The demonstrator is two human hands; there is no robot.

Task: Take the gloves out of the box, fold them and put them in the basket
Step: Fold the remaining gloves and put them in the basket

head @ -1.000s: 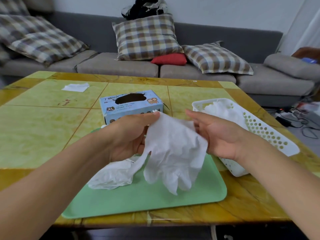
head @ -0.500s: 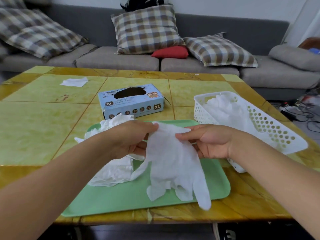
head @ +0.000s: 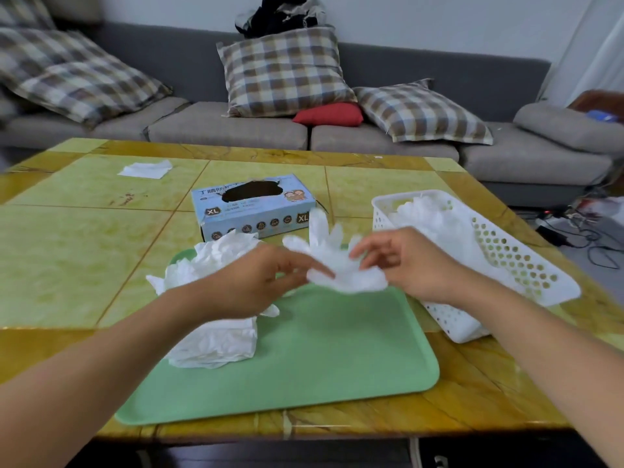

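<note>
The left hand (head: 260, 282) pinched one side of a white glove (head: 334, 261) above the green tray (head: 320, 359); the right hand (head: 405, 261) pinched the other side beside the white basket (head: 526, 265). The tray's near half lay bare. Half a second earlier the glove hung fingers-down; now its fingers pointed toward the box (head: 253, 207).

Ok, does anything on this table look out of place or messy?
Mostly tidy. A loose white sheet lies alone at the table's far left, away from the work. The heap of gloves spills over the green tray's left edge. The basket sits askew to the table's edge.
</note>
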